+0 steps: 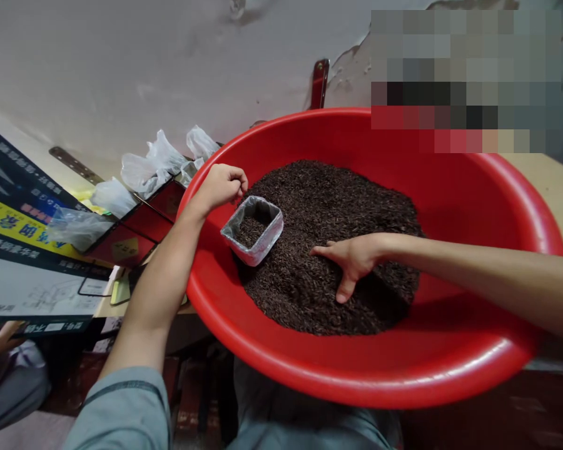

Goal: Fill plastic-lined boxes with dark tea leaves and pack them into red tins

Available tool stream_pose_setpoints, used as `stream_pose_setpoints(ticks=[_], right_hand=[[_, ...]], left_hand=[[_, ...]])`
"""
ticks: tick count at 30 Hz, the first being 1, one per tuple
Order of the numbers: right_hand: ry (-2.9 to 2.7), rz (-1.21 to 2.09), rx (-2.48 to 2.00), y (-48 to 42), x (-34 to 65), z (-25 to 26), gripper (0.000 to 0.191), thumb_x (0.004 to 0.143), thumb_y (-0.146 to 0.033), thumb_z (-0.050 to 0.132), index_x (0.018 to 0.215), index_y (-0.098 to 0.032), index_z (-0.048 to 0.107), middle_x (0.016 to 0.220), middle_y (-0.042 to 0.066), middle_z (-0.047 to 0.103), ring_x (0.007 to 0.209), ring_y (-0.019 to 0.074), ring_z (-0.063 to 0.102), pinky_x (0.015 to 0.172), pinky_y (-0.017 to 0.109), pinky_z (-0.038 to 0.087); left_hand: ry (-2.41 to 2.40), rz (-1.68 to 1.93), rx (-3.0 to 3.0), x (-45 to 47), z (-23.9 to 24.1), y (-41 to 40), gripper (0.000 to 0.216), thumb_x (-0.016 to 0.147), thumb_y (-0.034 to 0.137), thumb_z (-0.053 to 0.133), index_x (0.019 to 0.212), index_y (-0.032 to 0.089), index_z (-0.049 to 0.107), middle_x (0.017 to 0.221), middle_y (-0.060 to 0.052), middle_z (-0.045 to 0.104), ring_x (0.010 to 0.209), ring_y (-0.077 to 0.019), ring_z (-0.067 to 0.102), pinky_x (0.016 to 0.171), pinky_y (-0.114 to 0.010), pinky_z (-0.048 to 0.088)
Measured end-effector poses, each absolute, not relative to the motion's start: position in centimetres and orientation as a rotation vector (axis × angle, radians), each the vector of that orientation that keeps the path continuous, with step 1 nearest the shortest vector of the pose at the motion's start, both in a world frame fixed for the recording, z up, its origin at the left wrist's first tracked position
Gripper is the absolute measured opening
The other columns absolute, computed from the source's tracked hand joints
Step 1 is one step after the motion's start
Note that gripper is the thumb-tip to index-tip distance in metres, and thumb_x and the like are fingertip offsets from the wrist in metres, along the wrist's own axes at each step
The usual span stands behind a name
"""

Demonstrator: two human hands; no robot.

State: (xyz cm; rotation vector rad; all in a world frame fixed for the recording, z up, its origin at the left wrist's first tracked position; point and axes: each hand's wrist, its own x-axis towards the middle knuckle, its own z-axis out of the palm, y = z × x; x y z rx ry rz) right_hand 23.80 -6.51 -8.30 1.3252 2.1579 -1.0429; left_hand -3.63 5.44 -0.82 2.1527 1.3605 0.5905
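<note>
- Red basin, centre frame, holds dark loose grains.
- Left hand pinches the rim of a small bag, left of centre.
- Right hand lies open, fingers spread on the grains.

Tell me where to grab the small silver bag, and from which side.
Probably pinch the silver bag by its open rim, from the left, where the left hand sits: the walls look soft, and its base rests in dark grains.
</note>
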Motion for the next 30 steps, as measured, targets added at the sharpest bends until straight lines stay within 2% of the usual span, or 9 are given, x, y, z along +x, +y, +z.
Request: stream_pose_setpoints(ticks=[5,13,20,22,26,28,30], right_hand=[[2.201,-1.063,1.361,-7.1,23.2,-8.2,0.122,0.052,-0.042,0.09,0.16,-0.018,0.041,0.153,0.018,0.054,0.142,0.0402,0.051,0.116,0.046,0.045],[2.277,-1.053,1.365,-8.1,22.0,-8.6,0.112,0.054,-0.038,0.088,0.156,-0.018,0.045,0.149,0.018,0.056,0.135,0.0385,0.057,0.11,0.043,0.05],[2.397,-1.058,1.475,-9.1,20.7,-9.3,0.095,0.058,-0.028,0.084,0.148,-0.018,0.053,0.142,0.017,0.061,0.129,0.0346,0.06,0.108,0.039,0.049],[2.41,-1.121,1.488,-8.9,20.3,-9.2,0.09,0.059,-0.025,0.081,0.145,-0.019,0.055,0.134,0.014,0.066,0.121,0.0322,0.064,0.102,0.037,0.052],[2.353,-1.27,1.544,-8.0,20.0,-8.5,0.078,0.061,-0.022,0.074,0.137,-0.024,0.059,0.103,0.003,0.074,0.084,0.0237,0.07,0.073,0.031,0.054],[2.391,-1.253,1.577,-7.6,20.2,-7.6,0.071,0.061,-0.023,0.072,0.131,-0.025,0.06,0.096,0.0,0.073,0.077,0.0217,0.068,0.069,0.031,0.053],[2.462,-1.187,1.616,-7.1,20.5,-6.5,0.065,0.062,-0.025,0.07,0.126,-0.026,0.061,0.097,0.0,0.073,0.079,0.022,0.067,0.072,0.032,0.054]], left_hand=[[1.361,0.527,2.153,-3.6,-1.3,6.0,0.026,0.06,0.003,0.043,0.065,0.013,0.067,0.052,0.003,0.058,0.044,-0.0078,0.054,0.051,-0.019,0.048],[1.371,0.486,2.144,-3.6,-1.6,6.2,0.028,0.067,0.004,0.048,0.075,0.011,0.074,0.056,0.0,0.062,0.05,-0.0099,0.061,0.063,-0.024,0.056],[1.376,0.488,2.121,-3.6,-2.0,6.5,0.023,0.072,0.004,0.052,0.073,0.011,0.073,0.056,0.0,0.062,0.051,-0.0089,0.06,0.064,-0.023,0.056],[1.39,0.492,2.11,-3.8,-2.0,6.7,0.022,0.072,0.004,0.053,0.073,0.011,0.073,0.057,-0.001,0.062,0.05,-0.0085,0.059,0.063,-0.023,0.055],[1.409,0.52,2.101,-4.3,-2.2,7.0,0.022,0.073,0.005,0.054,0.077,0.011,0.075,0.058,0.0,0.063,0.051,-0.0085,0.059,0.065,-0.023,0.055],[1.403,0.551,2.091,-4.6,-2.3,7.2,0.023,0.072,0.004,0.053,0.076,0.012,0.075,0.057,0.0,0.063,0.05,-0.0084,0.058,0.064,-0.024,0.054],[1.389,0.592,2.076,-4.7,-2.5,7.3,0.024,0.072,0.002,0.053,0.073,0.013,0.075,0.057,0.0,0.063,0.05,-0.0088,0.058,0.063,-0.024,0.053]])
